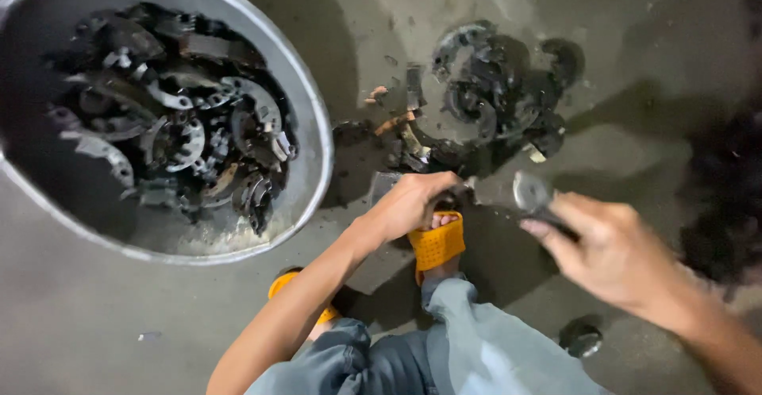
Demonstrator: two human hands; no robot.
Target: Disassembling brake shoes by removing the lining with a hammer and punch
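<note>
Underfoot: grey, stained concrete floor (651, 38), dim light. Large round metal tub (313, 117) at upper left, full of dark curved metal parts (178, 117); second heap of same parts (500, 93) on floor near top centre. Left hand (413, 203) clenched on small dark piece by orange sandal (436, 244). Right hand (607, 248) gripping blurred metal hammer (520, 192), raised, head just beside left hand.
</note>
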